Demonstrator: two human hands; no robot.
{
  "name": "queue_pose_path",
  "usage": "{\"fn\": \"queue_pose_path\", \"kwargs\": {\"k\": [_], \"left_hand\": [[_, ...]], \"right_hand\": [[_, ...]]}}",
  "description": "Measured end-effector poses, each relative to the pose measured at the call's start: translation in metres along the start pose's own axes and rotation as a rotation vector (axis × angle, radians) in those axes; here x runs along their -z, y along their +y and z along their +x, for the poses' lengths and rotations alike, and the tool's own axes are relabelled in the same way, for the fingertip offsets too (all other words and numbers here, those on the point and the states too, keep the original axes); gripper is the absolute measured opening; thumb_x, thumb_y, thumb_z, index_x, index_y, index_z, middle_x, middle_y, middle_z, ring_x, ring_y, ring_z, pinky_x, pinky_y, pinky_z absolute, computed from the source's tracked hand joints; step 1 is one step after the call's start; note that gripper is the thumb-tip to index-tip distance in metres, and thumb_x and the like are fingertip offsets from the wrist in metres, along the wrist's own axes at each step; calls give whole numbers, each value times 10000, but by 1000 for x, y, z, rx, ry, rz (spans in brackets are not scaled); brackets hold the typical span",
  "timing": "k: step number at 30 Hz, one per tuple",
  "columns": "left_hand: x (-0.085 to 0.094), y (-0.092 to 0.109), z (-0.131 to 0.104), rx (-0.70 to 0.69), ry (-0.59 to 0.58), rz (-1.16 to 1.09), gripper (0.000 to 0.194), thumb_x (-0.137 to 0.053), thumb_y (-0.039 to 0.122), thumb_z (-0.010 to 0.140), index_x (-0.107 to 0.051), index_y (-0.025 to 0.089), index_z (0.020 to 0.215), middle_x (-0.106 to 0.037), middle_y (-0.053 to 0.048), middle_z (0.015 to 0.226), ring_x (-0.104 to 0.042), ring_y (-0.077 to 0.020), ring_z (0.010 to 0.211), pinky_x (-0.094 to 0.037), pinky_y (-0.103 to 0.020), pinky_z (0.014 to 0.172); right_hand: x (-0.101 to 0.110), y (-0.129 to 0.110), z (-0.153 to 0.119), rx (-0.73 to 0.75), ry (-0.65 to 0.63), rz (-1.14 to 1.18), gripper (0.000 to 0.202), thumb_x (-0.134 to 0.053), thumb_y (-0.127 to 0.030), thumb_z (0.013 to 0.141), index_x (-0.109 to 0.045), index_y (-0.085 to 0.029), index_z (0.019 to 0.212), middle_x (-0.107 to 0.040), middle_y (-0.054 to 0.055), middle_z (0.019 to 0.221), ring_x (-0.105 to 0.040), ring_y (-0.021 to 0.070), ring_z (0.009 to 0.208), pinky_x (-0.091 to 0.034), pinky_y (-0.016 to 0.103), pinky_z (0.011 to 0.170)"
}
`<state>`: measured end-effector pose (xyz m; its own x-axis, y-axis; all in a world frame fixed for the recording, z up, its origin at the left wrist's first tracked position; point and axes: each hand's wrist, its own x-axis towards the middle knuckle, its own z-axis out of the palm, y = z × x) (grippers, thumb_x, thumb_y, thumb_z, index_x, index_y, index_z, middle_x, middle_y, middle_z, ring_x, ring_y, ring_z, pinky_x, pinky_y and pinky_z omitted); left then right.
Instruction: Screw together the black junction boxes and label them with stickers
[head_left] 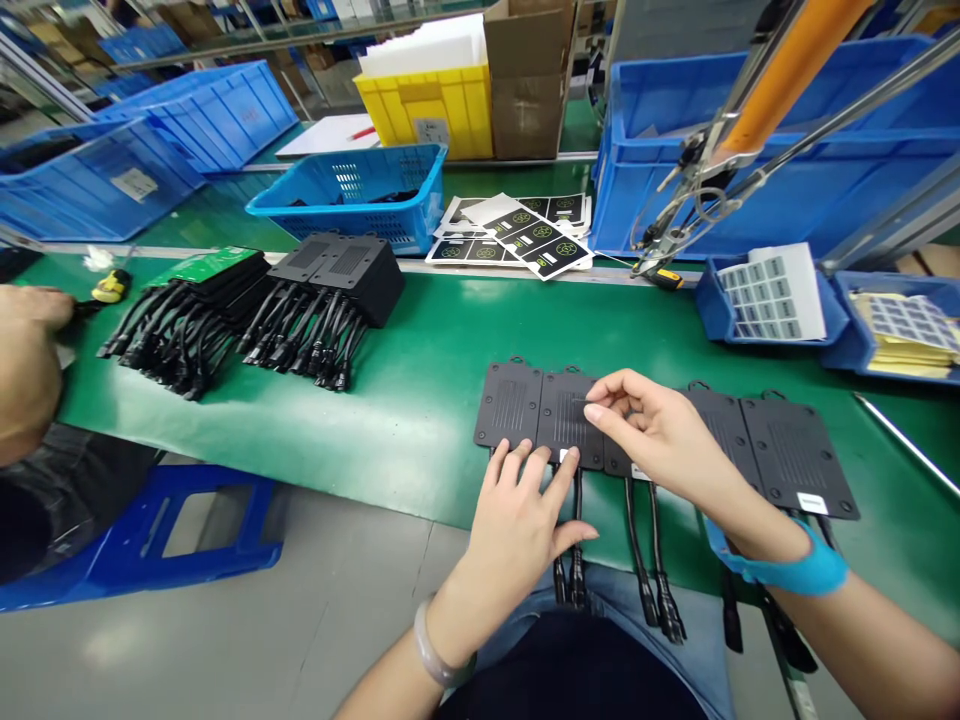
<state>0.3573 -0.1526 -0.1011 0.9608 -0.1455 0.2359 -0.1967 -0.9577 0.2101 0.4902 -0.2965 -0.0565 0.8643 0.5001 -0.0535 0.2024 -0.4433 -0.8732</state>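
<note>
Several flat black boxes with cables stand side by side on the green bench; the leftmost box (508,402) and the rightmost box (796,452) are plainly visible. My left hand (529,510) rests with spread fingers, their tips on the lower edges of the two left boxes, holding nothing. Over the middle boxes is my right hand (656,430), thumb and fingertips brought close together; whatever may be between them is too small to make out. Small white labels sit on some lower edges, one on the rightmost box (811,503). Black cables (660,560) hang over the bench's front edge.
Stacked black boxes (337,270) with cables lie left on the green bench (420,400). Behind are a blue basket (352,200), printed sheets (525,235) and an orange-handled tool (787,80). Label bins (772,300) stand right. Another person's arm (26,370) is at far left.
</note>
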Motion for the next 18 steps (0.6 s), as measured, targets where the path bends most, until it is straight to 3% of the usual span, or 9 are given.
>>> {"fn": "queue_pose_path", "kwargs": {"k": [6, 9, 13, 18], "left_hand": [[0, -3, 0, 14, 28, -91, 667, -522, 611, 883, -587, 79, 1279, -643, -172, 1139, -598, -376, 1125, -498, -595, 994], [5, -19, -7, 56, 59, -297, 548, -415, 505, 985, -547, 82, 1309, -608, -170, 1256, -570, -309, 1203, -508, -484, 1034], [8, -48, -23, 196, 195, -400, 426, -511, 325, 991, -457, 199, 1394, -532, -136, 1368, -512, -255, 1288, -499, -447, 1056], [2, -64, -37, 229, 240, -354, 416, -561, 293, 968, -477, 201, 1365, -541, -135, 1350, -517, -260, 1277, -506, -475, 1045]], "right_hand": [[-10, -9, 8, 51, -39, -8, 203, -593, -412, 851, -649, -218, 834, -621, 3, 800, -552, 137, 702, -428, 290, 619], [-18, -12, 14, 61, -56, -50, 222, -576, -413, 844, -668, -215, 803, -627, 14, 814, -528, 142, 686, -401, 310, 629], [-35, -12, 22, 42, -132, -37, 256, -579, -424, 830, -652, -204, 720, -648, 51, 878, -570, 188, 805, -414, 355, 735], [-56, -11, 29, 68, -159, -73, 230, -580, -379, 831, -649, -207, 694, -666, 70, 936, -574, 231, 917, -404, 401, 824]]}}
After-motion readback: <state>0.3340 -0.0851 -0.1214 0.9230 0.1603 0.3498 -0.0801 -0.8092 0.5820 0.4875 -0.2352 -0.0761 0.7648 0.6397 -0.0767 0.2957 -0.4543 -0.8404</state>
